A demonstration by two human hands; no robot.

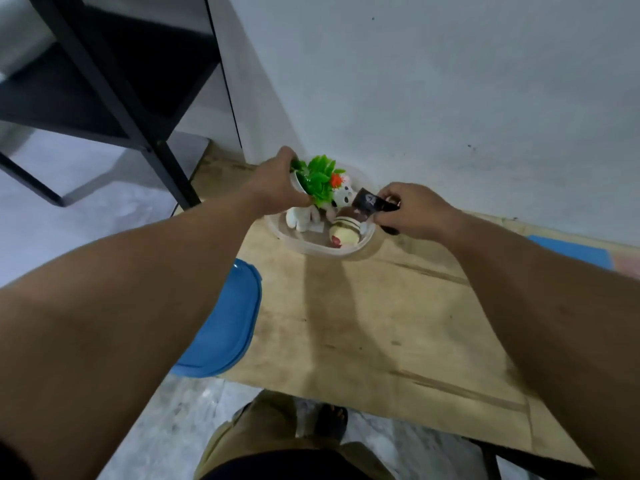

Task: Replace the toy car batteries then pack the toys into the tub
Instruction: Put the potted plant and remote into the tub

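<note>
A clear plastic tub [313, 247] stands on the cardboard by the wall. Inside lie a white plush toy [304, 216] and a cream striped toy [344, 230]. My left hand [275, 183] grips a small white pot of green artificial plant [318, 176], tilted over the tub's left side. My right hand [412, 211] holds a black toy car [369, 201] over the tub's right rim.
A blue lid [225, 320] lies on the floor left of the cardboard sheet [398, 323]. A black metal rack [114, 98] stands at the back left. The white wall rises right behind the tub. My feet are at the bottom edge.
</note>
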